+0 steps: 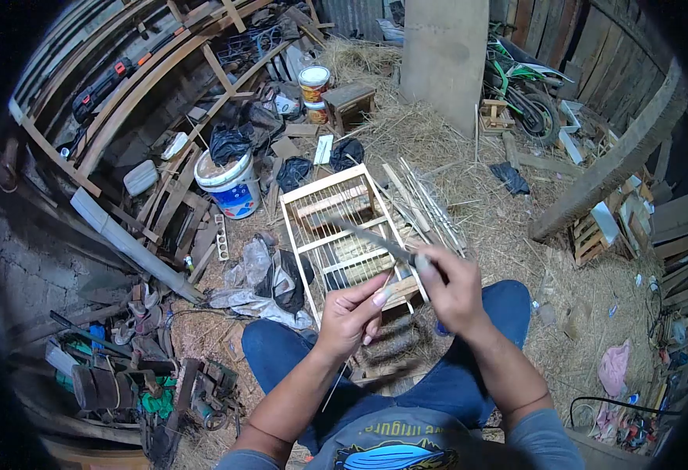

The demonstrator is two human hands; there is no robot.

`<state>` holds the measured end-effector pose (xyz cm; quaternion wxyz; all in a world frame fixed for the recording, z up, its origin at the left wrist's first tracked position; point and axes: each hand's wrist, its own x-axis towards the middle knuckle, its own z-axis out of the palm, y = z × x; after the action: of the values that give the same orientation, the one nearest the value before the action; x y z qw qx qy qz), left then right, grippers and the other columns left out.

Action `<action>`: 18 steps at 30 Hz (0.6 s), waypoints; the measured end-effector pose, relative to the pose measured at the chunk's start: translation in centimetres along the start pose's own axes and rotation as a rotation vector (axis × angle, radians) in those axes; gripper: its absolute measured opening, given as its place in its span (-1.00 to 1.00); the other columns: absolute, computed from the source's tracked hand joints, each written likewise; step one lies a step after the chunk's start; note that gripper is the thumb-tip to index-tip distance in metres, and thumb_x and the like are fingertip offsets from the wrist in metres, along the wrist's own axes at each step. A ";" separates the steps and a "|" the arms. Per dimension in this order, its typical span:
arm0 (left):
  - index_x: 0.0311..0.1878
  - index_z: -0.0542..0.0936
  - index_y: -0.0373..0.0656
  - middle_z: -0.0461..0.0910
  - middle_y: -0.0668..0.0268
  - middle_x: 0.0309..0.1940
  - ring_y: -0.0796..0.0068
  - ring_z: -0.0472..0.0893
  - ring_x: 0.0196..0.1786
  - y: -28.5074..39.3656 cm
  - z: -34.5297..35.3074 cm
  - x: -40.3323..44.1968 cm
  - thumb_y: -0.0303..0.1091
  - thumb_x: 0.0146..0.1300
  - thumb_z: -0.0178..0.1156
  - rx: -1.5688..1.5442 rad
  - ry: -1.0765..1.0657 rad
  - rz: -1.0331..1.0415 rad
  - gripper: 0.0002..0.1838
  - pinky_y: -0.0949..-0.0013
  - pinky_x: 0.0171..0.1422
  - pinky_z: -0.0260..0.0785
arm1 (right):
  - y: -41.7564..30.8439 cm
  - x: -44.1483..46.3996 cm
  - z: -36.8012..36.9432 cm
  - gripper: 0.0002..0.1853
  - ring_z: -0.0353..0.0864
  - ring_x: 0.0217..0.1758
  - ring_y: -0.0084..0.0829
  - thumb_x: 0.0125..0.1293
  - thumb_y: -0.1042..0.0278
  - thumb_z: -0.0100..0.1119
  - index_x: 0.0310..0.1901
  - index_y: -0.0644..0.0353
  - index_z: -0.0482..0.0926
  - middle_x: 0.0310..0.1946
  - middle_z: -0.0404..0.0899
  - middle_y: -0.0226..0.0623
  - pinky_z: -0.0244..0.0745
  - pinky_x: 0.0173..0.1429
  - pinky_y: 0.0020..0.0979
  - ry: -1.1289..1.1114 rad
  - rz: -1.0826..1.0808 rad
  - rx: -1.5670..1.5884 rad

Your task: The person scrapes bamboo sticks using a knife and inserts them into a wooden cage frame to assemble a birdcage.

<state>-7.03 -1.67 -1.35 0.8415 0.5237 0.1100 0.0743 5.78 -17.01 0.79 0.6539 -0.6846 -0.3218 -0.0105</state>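
At the wooden frame's [322,182] near end, a thin strip [334,388] is pinched by the left hand [352,317], a knife [363,235] gripped by the right hand [450,290]. Probably light and springy, the strip is best held clear of the knife

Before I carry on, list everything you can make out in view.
Slatted wooden frame: one, pale, centre
Knife: one, grey, over the frame
Thin strip: one, pale, lower centre
Loose sticks: many, pale, right of frame
Large bucket: one, white and blue, left of frame
Small buckets: two, multicoloured, stacked, top centre
Plastic bags: several, black, upper centre
Plywood board: one, beige, top centre
Motorbike: one, green and black, top right
Other clutter: uncounted, mixed, both sides
Left hand: one, bare, pinching strip
Right hand: one, bare, gripping knife
Legs: two, blue trousers, bottom
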 end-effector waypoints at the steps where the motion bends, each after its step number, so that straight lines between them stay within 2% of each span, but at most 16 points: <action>1: 0.36 0.53 -0.34 0.53 0.43 -0.60 0.73 0.38 -0.67 0.2 -0.1 0.1 -0.46 0.48 0.19 -0.076 -0.033 -0.023 -0.58 0.56 -0.61 0.21 | 0.1 -0.6 -0.4 -0.79 0.60 -0.47 -0.51 0.40 0.24 0.32 -0.10 0.19 0.72 -0.48 0.65 -0.33 0.44 -0.35 -0.43 -0.050 -0.124 -0.158; 2: 0.36 0.53 -0.34 0.53 0.43 -0.60 0.73 0.38 -0.67 0.2 -0.2 0.1 -0.46 0.48 0.19 -0.075 -0.030 -0.019 -0.58 0.56 -0.61 0.21 | 0.1 -1.2 -0.8 -0.79 0.66 -0.46 -0.41 0.37 0.27 0.33 -0.07 0.17 0.72 -0.45 0.67 -0.28 0.47 -0.36 -0.38 -0.098 -0.246 -0.316; 3: 0.36 0.51 -0.37 0.52 0.41 -0.62 0.71 0.37 -0.69 0.0 -0.2 0.0 -0.49 0.47 0.17 -0.130 -0.001 -0.016 -0.57 0.54 -0.61 0.20 | -0.8 -1.6 -1.2 -0.78 0.68 -0.43 -0.29 0.30 0.29 0.36 -0.06 0.13 0.74 -0.37 0.72 -0.27 0.50 -0.35 -0.34 -0.183 -0.229 -0.397; 4: 0.37 0.49 -0.39 0.51 0.40 -0.63 0.68 0.37 -0.71 0.0 -0.1 0.0 -0.52 0.46 0.16 -0.184 0.027 -0.015 -0.56 0.52 -0.62 0.19 | -0.7 -1.9 -1.2 -0.78 0.68 -0.43 -0.29 0.30 0.29 0.36 -0.06 0.13 0.74 -0.37 0.72 -0.27 0.50 -0.35 -0.34 -0.182 -0.228 -0.397; 5: 0.40 0.43 -0.43 0.37 0.43 -0.77 0.62 0.29 -0.79 0.3 0.2 0.0 -0.51 0.47 0.04 -0.153 0.025 -0.047 -0.53 0.50 -0.65 0.16 | -0.7 -2.1 -1.2 -0.77 0.60 -0.50 -0.27 0.29 0.31 0.36 -0.05 0.14 0.75 -0.48 0.61 -0.28 0.43 -0.40 -0.30 -0.182 -0.277 -0.407; 6: 0.40 0.43 -0.43 0.37 0.43 -0.77 0.62 0.29 -0.79 0.2 0.2 0.0 -0.51 0.47 0.04 -0.152 0.022 -0.050 -0.53 0.50 -0.65 0.16 | -0.7 -2.2 -1.3 -0.76 0.51 -0.58 -0.25 0.28 0.32 0.36 -0.04 0.15 0.75 -0.60 0.50 -0.29 0.37 -0.45 -0.27 -0.180 -0.326 -0.417; 7: 0.41 0.41 -0.45 0.36 0.44 -0.78 0.62 0.28 -0.79 0.2 0.3 0.0 -0.50 0.47 0.03 -0.184 -0.001 -0.058 -0.52 0.49 -0.65 0.14 | -0.2 -2.3 -1.3 -0.73 0.47 -0.61 -0.25 0.25 0.28 0.37 -0.05 0.14 0.76 -0.63 0.46 -0.30 0.34 -0.47 -0.26 -0.155 -0.350 -0.421; 14: 0.42 0.39 -0.45 0.33 0.45 -0.80 0.65 0.26 -0.81 0.1 0.0 0.0 -0.48 0.50 0.02 -0.265 -0.082 -0.080 -0.52 0.49 -0.66 0.09 | 0.3 -1.9 -2.2 -0.74 0.46 -0.61 -0.27 0.22 0.27 0.36 -0.07 0.12 0.77 -0.62 0.46 -0.32 0.34 -0.46 -0.26 -0.188 -0.394 -0.495; 18: 0.41 0.41 -0.45 0.32 0.47 -0.82 0.67 0.25 -0.82 0.4 0.0 -0.1 -0.48 0.52 0.00 -0.255 -0.109 -0.078 -0.55 0.51 -0.67 0.10 | 1.4 -1.2 -2.8 -0.75 0.47 -0.62 -0.34 0.27 0.22 0.35 -0.05 0.05 0.77 -0.63 0.46 -0.39 0.35 -0.50 -0.29 -0.095 -0.392 -0.541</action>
<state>-7.15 -1.54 -0.95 0.9083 0.4109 0.0742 0.0264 6.62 -19.98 -0.57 0.4185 -0.7580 -0.4632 -0.1890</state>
